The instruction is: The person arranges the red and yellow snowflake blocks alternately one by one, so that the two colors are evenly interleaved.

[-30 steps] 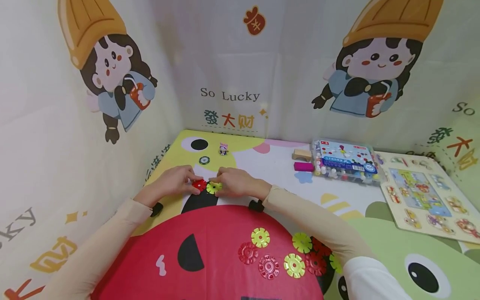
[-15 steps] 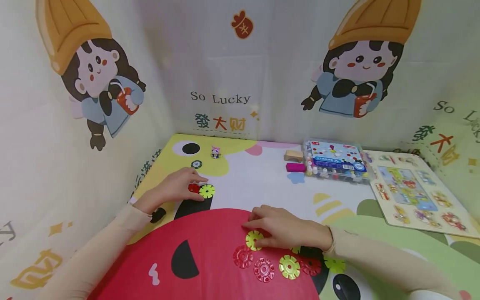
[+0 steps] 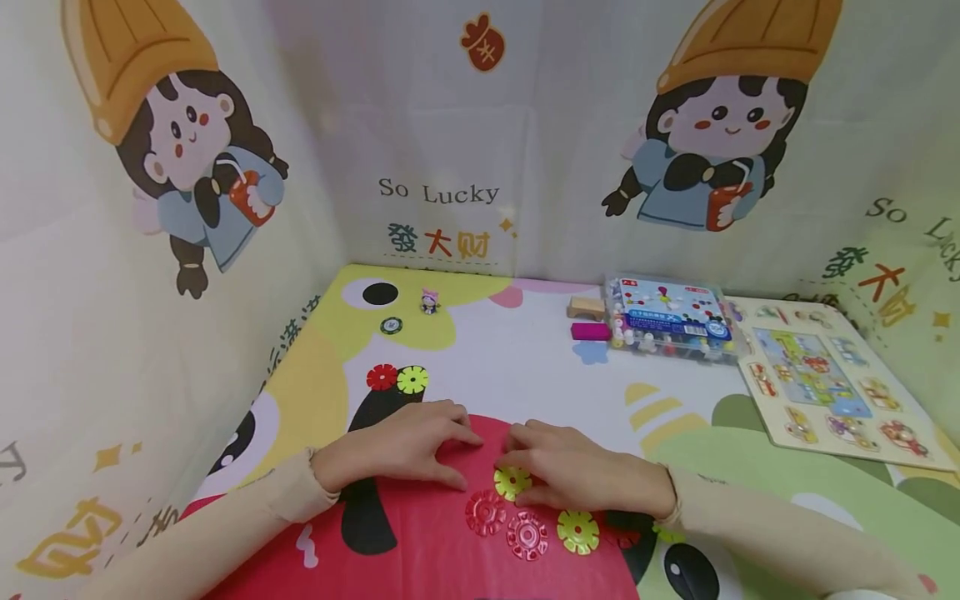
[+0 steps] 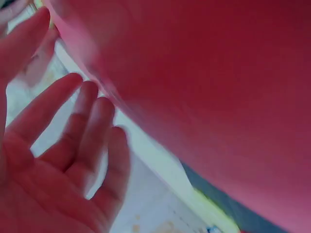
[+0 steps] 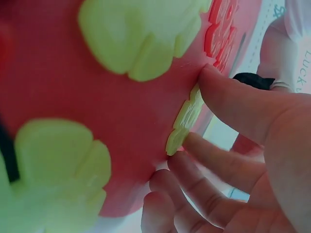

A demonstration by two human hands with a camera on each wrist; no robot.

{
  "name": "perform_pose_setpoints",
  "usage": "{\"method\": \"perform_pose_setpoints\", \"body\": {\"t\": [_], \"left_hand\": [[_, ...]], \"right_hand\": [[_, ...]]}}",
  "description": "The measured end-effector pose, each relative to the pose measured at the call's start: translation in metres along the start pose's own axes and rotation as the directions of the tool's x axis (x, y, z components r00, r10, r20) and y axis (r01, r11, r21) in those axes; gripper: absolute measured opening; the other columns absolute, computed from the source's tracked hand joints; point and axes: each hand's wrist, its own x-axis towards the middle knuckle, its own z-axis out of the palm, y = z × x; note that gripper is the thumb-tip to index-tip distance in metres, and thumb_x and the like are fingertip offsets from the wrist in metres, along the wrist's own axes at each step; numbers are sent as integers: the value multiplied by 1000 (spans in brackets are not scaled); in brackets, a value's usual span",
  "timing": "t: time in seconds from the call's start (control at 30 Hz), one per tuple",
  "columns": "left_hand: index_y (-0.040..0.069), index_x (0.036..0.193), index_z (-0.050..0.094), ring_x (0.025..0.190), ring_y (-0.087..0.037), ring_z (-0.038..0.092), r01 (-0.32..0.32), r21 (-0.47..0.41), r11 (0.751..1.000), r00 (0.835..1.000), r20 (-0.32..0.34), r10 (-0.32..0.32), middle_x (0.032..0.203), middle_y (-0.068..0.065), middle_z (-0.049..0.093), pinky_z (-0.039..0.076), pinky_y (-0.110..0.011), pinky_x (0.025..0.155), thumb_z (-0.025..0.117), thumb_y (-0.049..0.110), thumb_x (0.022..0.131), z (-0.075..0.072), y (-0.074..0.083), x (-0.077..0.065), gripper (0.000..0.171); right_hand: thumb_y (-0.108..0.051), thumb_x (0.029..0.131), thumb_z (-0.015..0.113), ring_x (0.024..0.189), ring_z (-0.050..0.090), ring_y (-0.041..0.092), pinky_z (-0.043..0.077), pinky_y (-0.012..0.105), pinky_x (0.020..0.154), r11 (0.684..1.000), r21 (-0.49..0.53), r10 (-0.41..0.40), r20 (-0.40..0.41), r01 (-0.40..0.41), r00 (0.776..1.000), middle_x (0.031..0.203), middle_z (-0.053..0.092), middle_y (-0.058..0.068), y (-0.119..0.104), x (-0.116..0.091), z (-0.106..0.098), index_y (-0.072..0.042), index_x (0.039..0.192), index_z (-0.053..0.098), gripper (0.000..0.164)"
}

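Observation:
My right hand (image 3: 570, 467) pinches a yellow snowflake disc (image 3: 512, 483) lying on the red part of the table cover. In the right wrist view, the thumb and forefinger touch opposite edges of that disc (image 5: 187, 114). My left hand (image 3: 412, 446) hovers over the red area with spread fingers, holding nothing; its palm (image 4: 53, 189) faces the left wrist camera. Beside the right hand are two red discs (image 3: 486, 512) and another yellow disc (image 3: 577, 532). More discs lie partly hidden under the right wrist. Farther away, a red disc (image 3: 382, 377) and a yellow disc (image 3: 412, 380) sit side by side.
A clear box of small coloured parts (image 3: 670, 321) stands at the back right, with a wooden puzzle board (image 3: 825, 375) beside it. Left of the box are a wooden block (image 3: 586, 307) and a magenta block (image 3: 591, 332). A small figurine (image 3: 429, 302) and a round token (image 3: 391, 325) are at the back left.
The right hand has come from the far pair of discs to a near yellow disc. The left hand has left the far red disc and moved right and nearer.

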Motion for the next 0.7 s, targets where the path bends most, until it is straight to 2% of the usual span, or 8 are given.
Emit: {"method": "perform_pose_setpoints", "body": {"t": [0.07, 0.13, 0.23, 0.3, 0.4, 0.47, 0.57, 0.7], "left_hand": [[30, 121, 65, 93, -1, 52, 23, 9, 1000, 999, -25, -22, 105, 10, 59, 48, -19, 73, 72, 58, 73, -3, -2, 2, 57], [29, 121, 65, 93, -2, 52, 50, 24, 998, 997, -67, -49, 105, 10, 59, 49, -21, 74, 73, 55, 74, -9, -13, 5, 54], [27, 120, 66, 96, -6, 53, 125, 39, 991, 984, -132, -119, 107, 9, 60, 49, -27, 77, 76, 49, 74, -21, -43, 5, 52], [26, 121, 66, 100, -9, 53, 174, 29, 984, 974, -152, -168, 109, 7, 60, 49, -32, 80, 78, 44, 73, -28, -65, 4, 53], [25, 122, 65, 105, -12, 52, 228, -1, 974, 967, -121, -226, 113, 5, 60, 48, -34, 84, 80, 41, 71, -35, -91, 1, 56], [24, 123, 65, 105, -14, 53, 229, -36, 973, 970, -69, -231, 114, 3, 60, 48, -34, 84, 80, 41, 72, -36, -101, -1, 56], [24, 121, 66, 102, -15, 54, 210, -49, 976, 977, -19, -211, 113, 2, 61, 48, -33, 82, 79, 41, 73, -35, -108, -2, 53], [25, 118, 68, 100, -14, 54, 208, -34, 978, 978, -13, -208, 111, 2, 60, 48, -32, 80, 79, 41, 73, -34, -111, -2, 49]], "right_hand": [[-49, 80, 69, 100, 50, 5, 50, 22, 80, 1000, 12, 8, -7, -8, 1000, 111, 56, -7, 1, 0, 0, -24, 118, 64, 45], [-49, 80, 69, 100, 50, 5, 50, 23, 82, 999, 30, 18, -7, -17, 1000, 111, 56, -6, 2, 0, -1, -22, 115, 63, 45], [-50, 79, 69, 98, 49, 3, 49, 22, 81, 996, 74, 48, 13, -48, 999, 109, 56, -7, 5, 1, -2, -21, 113, 62, 45], [-51, 78, 70, 94, 48, 1, 48, 20, 79, 991, 107, 75, 38, -79, 996, 106, 56, -8, 6, 2, -2, -21, 111, 60, 45], [-53, 76, 70, 88, 46, -1, 45, 18, 75, 982, 141, 115, 72, -124, 991, 100, 54, -10, 8, 2, -2, -22, 107, 57, 46], [-54, 76, 71, 87, 46, -2, 45, 18, 75, 980, 145, 129, 79, -140, 988, 98, 55, -11, 8, 2, -1, -23, 107, 55, 47], [-53, 76, 71, 87, 50, -2, 46, 20, 75, 984, 127, 122, 58, -129, 991, 100, 58, -10, 5, 1, -1, -23, 110, 57, 47], [-51, 79, 70, 90, 54, 1, 48, 23, 75, 993, 78, 94, 11, -94, 996, 105, 59, -9, 2, -2, -2, -26, 113, 61, 43]]}}
